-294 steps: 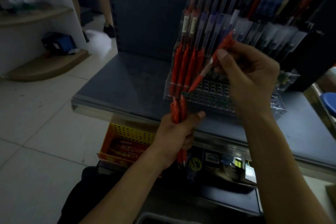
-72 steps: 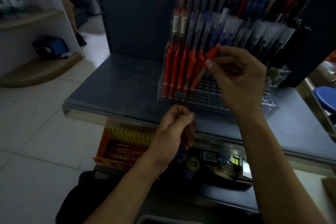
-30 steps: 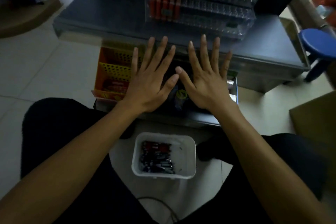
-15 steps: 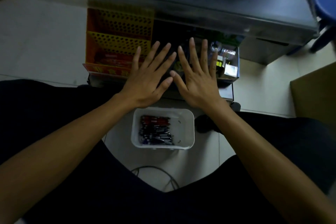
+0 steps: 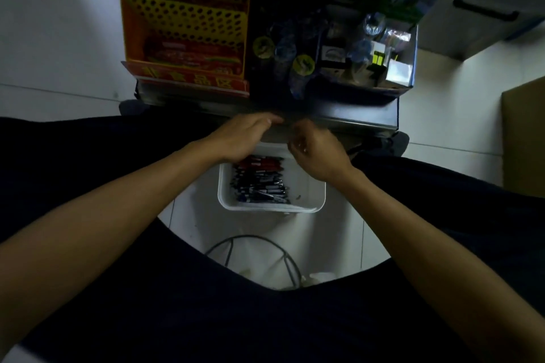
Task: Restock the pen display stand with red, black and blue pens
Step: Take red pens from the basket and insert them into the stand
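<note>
Between the knees, on the pale floor, sits a white bin [image 5: 320,194] with the pens [image 5: 259,183] lying in a loose heap towards its left side; red ones [image 5: 261,163] are at the far end, darker ones nearer, though black and blue are hard to tell apart in this dim light. Both hands hover just above the bin's far rim, in front of the shelf [image 5: 354,116]; the left hand [image 5: 243,138] has its fingers bent loosely downward and the right hand [image 5: 317,153] has them loosely curled, and neither shows anything held, though motion blur softens the fingertips. No stand is in view; the head is tipped right down.

The step in hand looks like fetching the next batch. It would go best by sorting at the bin; pick one colour only, since the heap is mixed, and check the caps or barrels closely because the dark pens look alike. Gather a modest bundle with tips all one way, held in the left hand, leaving the right free to feed them singly; a fistful too thick may slip or scatter.
</note>
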`<state>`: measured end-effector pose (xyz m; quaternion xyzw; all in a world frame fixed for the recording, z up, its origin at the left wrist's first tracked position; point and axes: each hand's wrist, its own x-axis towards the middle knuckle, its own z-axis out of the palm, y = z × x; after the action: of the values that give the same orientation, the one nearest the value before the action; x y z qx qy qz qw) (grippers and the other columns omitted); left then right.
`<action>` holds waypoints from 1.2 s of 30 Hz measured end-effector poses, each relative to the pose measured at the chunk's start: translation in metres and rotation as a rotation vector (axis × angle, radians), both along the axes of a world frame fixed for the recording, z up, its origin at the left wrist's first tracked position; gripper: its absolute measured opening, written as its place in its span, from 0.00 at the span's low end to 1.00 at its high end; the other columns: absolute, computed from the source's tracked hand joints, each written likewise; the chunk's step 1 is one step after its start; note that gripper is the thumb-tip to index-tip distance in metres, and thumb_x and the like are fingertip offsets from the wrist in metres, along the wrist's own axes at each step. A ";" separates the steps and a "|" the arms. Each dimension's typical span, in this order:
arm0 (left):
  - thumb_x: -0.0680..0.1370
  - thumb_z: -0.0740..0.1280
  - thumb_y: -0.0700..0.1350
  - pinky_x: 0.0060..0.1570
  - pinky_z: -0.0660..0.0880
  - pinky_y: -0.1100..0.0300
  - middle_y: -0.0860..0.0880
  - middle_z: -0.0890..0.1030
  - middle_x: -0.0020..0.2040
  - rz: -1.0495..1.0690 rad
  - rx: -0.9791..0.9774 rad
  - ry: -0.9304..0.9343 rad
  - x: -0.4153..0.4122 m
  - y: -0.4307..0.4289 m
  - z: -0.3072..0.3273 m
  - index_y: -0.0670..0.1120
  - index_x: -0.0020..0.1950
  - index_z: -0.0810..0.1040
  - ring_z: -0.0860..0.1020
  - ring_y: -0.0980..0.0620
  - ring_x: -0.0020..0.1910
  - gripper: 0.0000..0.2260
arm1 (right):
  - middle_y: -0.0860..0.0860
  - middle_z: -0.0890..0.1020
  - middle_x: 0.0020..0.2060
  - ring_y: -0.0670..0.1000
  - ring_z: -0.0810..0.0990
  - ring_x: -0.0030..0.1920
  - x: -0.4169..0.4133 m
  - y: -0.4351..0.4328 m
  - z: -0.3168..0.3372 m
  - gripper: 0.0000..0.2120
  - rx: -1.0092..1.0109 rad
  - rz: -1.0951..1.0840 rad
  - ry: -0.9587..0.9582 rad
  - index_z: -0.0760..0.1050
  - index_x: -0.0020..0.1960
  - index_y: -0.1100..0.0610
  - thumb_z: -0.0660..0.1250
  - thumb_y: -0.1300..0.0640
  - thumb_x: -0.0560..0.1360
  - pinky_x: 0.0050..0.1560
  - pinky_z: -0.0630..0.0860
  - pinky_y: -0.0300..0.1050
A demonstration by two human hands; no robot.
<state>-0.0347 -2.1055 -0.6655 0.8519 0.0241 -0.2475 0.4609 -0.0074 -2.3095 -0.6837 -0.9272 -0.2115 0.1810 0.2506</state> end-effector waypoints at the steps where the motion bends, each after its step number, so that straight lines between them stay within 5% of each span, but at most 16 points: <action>1: 0.85 0.49 0.48 0.65 0.71 0.54 0.47 0.76 0.68 0.101 -0.060 0.110 0.002 -0.002 -0.004 0.52 0.67 0.76 0.77 0.49 0.63 0.18 | 0.52 0.84 0.48 0.56 0.82 0.46 -0.002 -0.001 -0.008 0.12 -0.032 0.003 0.045 0.76 0.60 0.55 0.66 0.51 0.78 0.42 0.77 0.48; 6: 0.86 0.47 0.46 0.41 0.73 0.59 0.42 0.82 0.50 0.421 -0.222 0.366 0.012 -0.005 -0.014 0.41 0.56 0.79 0.79 0.49 0.41 0.21 | 0.55 0.85 0.47 0.56 0.83 0.45 -0.019 0.001 -0.053 0.07 -0.133 0.021 0.222 0.81 0.53 0.56 0.66 0.57 0.77 0.47 0.81 0.52; 9: 0.86 0.45 0.47 0.40 0.71 0.60 0.44 0.82 0.42 0.523 -0.284 0.478 0.016 -0.002 -0.015 0.45 0.46 0.78 0.79 0.49 0.38 0.23 | 0.56 0.84 0.50 0.58 0.82 0.48 -0.029 0.005 -0.082 0.08 -0.197 0.049 0.362 0.81 0.53 0.57 0.65 0.59 0.78 0.48 0.79 0.49; 14: 0.85 0.46 0.47 0.41 0.72 0.59 0.44 0.83 0.43 0.581 -0.292 0.557 0.011 0.004 -0.022 0.43 0.51 0.78 0.79 0.49 0.37 0.22 | 0.58 0.78 0.63 0.59 0.76 0.63 -0.040 0.025 -0.119 0.14 -0.225 0.105 0.433 0.79 0.62 0.58 0.64 0.60 0.78 0.61 0.74 0.48; 18: 0.85 0.45 0.48 0.41 0.73 0.58 0.43 0.83 0.43 0.608 -0.320 0.575 0.006 0.013 -0.031 0.44 0.50 0.79 0.80 0.48 0.38 0.23 | 0.51 0.56 0.79 0.58 0.54 0.78 -0.039 0.037 -0.149 0.30 -0.363 0.233 0.499 0.60 0.79 0.50 0.65 0.50 0.79 0.76 0.60 0.56; 21: 0.85 0.45 0.48 0.40 0.72 0.59 0.43 0.82 0.42 0.625 -0.346 0.578 0.007 0.015 -0.033 0.44 0.50 0.79 0.79 0.49 0.37 0.23 | 0.50 0.47 0.81 0.59 0.44 0.80 -0.038 0.037 -0.179 0.37 -0.493 0.426 0.450 0.50 0.81 0.49 0.64 0.45 0.78 0.78 0.54 0.60; 26: 0.85 0.45 0.48 0.40 0.72 0.59 0.43 0.83 0.43 0.622 -0.375 0.594 0.004 0.021 -0.036 0.44 0.52 0.79 0.80 0.48 0.38 0.23 | 0.54 0.35 0.80 0.58 0.37 0.80 -0.035 0.043 -0.176 0.43 -0.625 0.377 0.561 0.33 0.80 0.53 0.61 0.49 0.80 0.79 0.47 0.59; 29: 0.85 0.45 0.48 0.41 0.73 0.59 0.43 0.83 0.43 0.618 -0.379 0.580 0.001 0.024 -0.039 0.43 0.53 0.79 0.80 0.48 0.39 0.23 | 0.56 0.35 0.79 0.60 0.39 0.80 -0.038 0.046 -0.171 0.43 -0.668 0.395 0.533 0.32 0.80 0.54 0.60 0.47 0.81 0.79 0.51 0.60; 32: 0.85 0.46 0.48 0.42 0.73 0.58 0.43 0.83 0.42 0.628 -0.375 0.572 0.001 0.027 -0.042 0.45 0.50 0.80 0.79 0.47 0.39 0.23 | 0.57 0.42 0.80 0.63 0.52 0.77 -0.044 0.046 -0.170 0.42 -0.651 0.385 0.396 0.41 0.81 0.54 0.63 0.46 0.79 0.74 0.58 0.59; 36: 0.85 0.47 0.48 0.43 0.74 0.58 0.43 0.83 0.42 0.638 -0.378 0.561 -0.001 0.030 -0.047 0.44 0.50 0.79 0.80 0.48 0.38 0.22 | 0.56 0.47 0.79 0.63 0.57 0.72 -0.050 0.040 -0.168 0.37 -0.527 0.206 0.450 0.50 0.80 0.57 0.65 0.58 0.77 0.74 0.56 0.56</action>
<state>-0.0361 -2.0757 -0.7124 0.6030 0.3632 -0.3145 0.6368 -0.0571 -2.2695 -0.8514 -0.8707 -0.1897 0.4532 0.0236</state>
